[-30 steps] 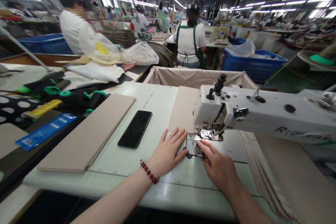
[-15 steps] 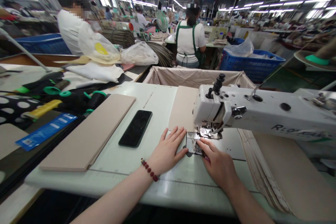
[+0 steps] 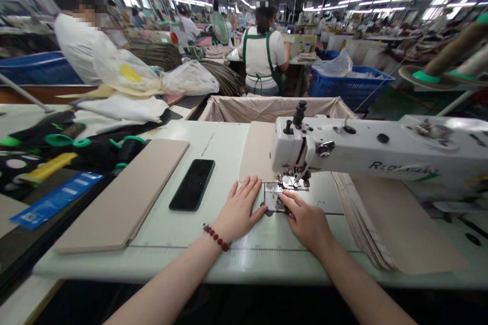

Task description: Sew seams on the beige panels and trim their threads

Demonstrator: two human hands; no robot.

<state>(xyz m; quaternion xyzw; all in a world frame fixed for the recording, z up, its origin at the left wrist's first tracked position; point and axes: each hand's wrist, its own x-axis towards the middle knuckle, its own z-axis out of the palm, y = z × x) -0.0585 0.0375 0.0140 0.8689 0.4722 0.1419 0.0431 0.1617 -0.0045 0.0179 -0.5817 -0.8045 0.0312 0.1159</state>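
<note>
Fabric pieces (image 3: pixel 102 152), black with green rings, lie on the bench at far left, beside a yellow strip (image 3: pixel 48 163) and a blue packet (image 3: pixel 57 200). Beyond them, a co-worker in a white shirt (image 3: pixel 76 43) sits behind a heap of plastic bags (image 3: pixel 186 80).

On the white sewing table (image 3: pixel 95 264), a stack of beige panels (image 3: pixel 122 195) lies flat, with a black phone (image 3: pixel 191 184) face up just to its right. The left hand (image 3: pixel 240 210), with a red bead bracelet (image 3: pixel 215 237) at the wrist, is open and relaxed, palm down, its fingers (image 3: pixel 247 188) spread and reaching the near edge of a single beige panel (image 3: pixel 259 152). That panel lies on the table, running under the head of the white sewing machine (image 3: pixel 381 152).

The right hand (image 3: pixel 307 222) sits just beside the presser foot, its fingers bent and pressing down on the metal plate (image 3: pixel 273 197). Whether they pinch anything cannot be told.

Past the far table edge, a second co-worker in a green apron (image 3: pixel 263 51) sits with her back turned near a blue crate (image 3: pixel 351 86). Stitched beige strips (image 3: pixel 360 221) fan out on a large beige sheet (image 3: pixel 404 223) at right.
</note>
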